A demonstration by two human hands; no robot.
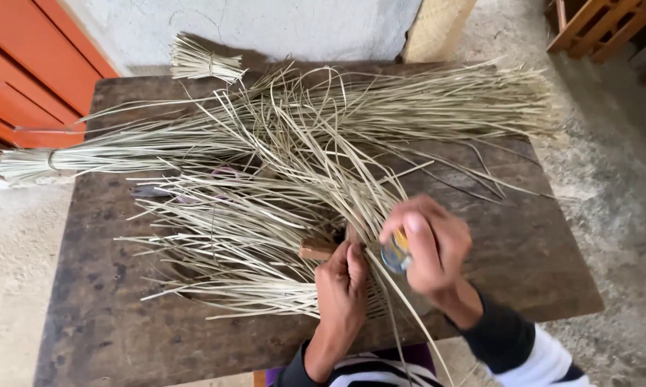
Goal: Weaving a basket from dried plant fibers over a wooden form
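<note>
Low in the middle of the frame, pale strips [266,236] are pressed onto the table [538,251] by the left hand [341,283], fingers together. A small clear bottle [396,254] is pinched in the right hand [434,244], just right of it.

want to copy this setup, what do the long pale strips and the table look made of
Strips: probably dried plant fibre such as split cane or palm leaf, judging by the matte straw colour, thin flat springy lengths and tied bundles. Table: looks like old bare wood, dark, stained and scuffed, with grain and plank edges showing. The left hand presses the strips down.
</note>
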